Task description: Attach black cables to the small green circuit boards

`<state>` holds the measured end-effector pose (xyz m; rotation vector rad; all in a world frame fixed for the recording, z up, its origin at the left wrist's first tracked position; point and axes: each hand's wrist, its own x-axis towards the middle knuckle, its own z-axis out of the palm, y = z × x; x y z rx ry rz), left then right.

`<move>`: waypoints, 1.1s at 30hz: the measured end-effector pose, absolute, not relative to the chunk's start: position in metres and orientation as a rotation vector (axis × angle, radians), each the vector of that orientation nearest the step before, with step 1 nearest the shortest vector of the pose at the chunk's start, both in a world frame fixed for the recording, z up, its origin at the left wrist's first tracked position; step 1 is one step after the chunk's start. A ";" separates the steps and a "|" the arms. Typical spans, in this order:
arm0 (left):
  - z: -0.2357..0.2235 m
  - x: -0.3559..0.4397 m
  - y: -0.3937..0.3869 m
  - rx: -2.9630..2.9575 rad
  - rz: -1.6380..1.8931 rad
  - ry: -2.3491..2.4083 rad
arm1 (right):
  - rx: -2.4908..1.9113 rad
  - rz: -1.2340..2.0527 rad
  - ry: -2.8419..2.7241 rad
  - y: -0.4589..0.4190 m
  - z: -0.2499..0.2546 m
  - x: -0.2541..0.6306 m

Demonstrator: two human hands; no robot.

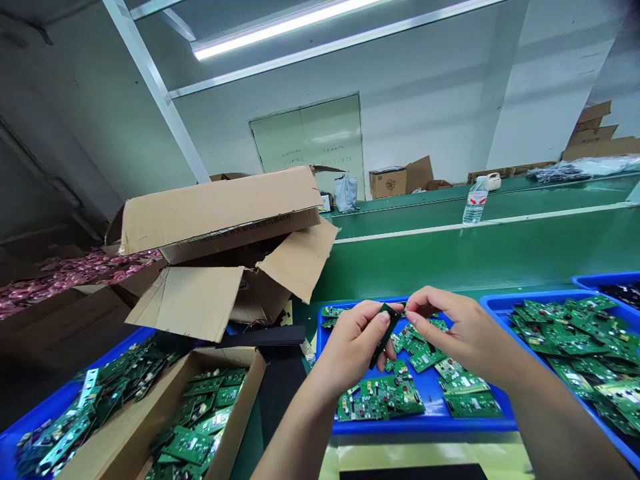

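Note:
My left hand [353, 343] grips a small green circuit board [385, 335] upright between thumb and fingers. My right hand [457, 330] hovers just beside that board's upper end, with thumb and index fingertips close together and nothing visible between them. Below both hands lies a blue tray [425, 425] holding several green circuit boards, and a loose cluster of boards [380, 399] sits nearest my left wrist. A second blue tray [543, 300] of boards stands to the right of my right hand.
A cardboard box [240, 373] of green boards and a blue tray [50, 407] lie at lower left. A large open carton [220, 213] stands behind them, beside pink bagged items [65, 280]. A water bottle [475, 200] stands on the green workbench [500, 250].

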<state>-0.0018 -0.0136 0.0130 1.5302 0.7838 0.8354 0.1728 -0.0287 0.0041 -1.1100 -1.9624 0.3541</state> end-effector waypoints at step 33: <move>0.019 -0.013 -0.023 2.120 0.988 0.807 | -1.031 0.154 -1.671 -0.041 0.004 0.153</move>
